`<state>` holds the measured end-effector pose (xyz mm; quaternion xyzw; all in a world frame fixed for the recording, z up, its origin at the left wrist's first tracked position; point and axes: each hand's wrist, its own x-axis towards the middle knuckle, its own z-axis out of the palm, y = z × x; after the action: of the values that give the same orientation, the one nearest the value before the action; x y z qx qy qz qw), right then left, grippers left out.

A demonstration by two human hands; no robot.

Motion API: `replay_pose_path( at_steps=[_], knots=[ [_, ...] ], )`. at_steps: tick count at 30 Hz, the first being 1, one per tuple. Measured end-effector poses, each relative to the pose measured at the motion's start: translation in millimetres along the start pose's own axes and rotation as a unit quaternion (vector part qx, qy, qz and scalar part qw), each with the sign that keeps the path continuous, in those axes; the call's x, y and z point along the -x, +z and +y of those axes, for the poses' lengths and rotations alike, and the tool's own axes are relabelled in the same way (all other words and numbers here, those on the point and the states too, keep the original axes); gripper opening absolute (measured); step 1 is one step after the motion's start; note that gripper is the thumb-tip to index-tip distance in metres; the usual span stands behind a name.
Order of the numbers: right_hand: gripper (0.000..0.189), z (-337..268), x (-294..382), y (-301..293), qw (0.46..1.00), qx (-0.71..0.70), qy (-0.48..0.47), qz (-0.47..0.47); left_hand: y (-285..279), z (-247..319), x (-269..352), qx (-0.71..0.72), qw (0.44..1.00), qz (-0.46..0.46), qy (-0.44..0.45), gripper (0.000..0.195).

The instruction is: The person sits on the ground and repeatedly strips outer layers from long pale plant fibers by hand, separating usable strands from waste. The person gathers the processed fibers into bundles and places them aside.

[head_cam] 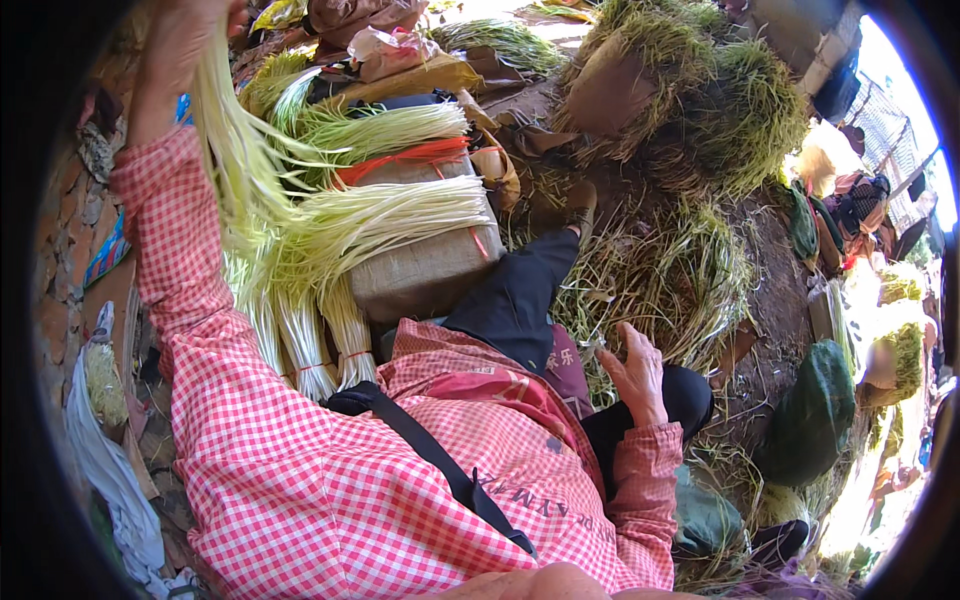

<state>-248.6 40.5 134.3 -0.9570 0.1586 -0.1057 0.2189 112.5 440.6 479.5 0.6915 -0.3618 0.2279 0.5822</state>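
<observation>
My left hand (pixel 174 56), raised at the upper left and partly cut off by the frame, grips a loose bunch of pale yellow-green stalks (pixel 236 142), apparently blanched chives. The bunch hangs down beside a covered block (pixel 427 274). Across that block lies another pile of pale stalks (pixel 405 214), with several red strips (pixel 409 159) next to it. A second bundle (pixel 397 127) rests behind. Tied bundles (pixel 349 337) stand against the block's near left side. Over my knee, my right hand (pixel 636 371) has its fingers apart and holds nothing visible.
Loose green and dry stalks (pixel 660 285) litter the ground right of my legs. Large heaps of grassy stalks (pixel 727 112) rise beyond. A dark green sack (pixel 814 416) sits at the right. Along the left runs a brick wall (pixel 64 255), with pale cloth (pixel 112 465) near it.
</observation>
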Motion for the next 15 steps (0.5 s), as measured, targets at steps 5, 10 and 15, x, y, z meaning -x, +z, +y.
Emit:
replay_pose_path(
  at_steps=[5, 10, 15],
  knots=[
    [0.048, 9.7, 8.9, 3.6, 0.994, -0.059, 0.05, -0.072, 85.4, -142.4, 23.1, -0.469, 0.855, -0.064, 0.212, 0.017],
    [0.047, 19.1, 24.0, 0.7, 0.985, -0.073, 0.116, -0.104, 203.7, -293.1, 126.7, -0.47, 0.859, -0.202, -0.012, 0.01],
    [0.047, 20.6, 31.2, -1.9, 0.977, -0.06, 0.153, -0.134, 260.3, -370.6, 201.3, -0.466, 0.826, -0.305, -0.085, 0.018]
  ],
)
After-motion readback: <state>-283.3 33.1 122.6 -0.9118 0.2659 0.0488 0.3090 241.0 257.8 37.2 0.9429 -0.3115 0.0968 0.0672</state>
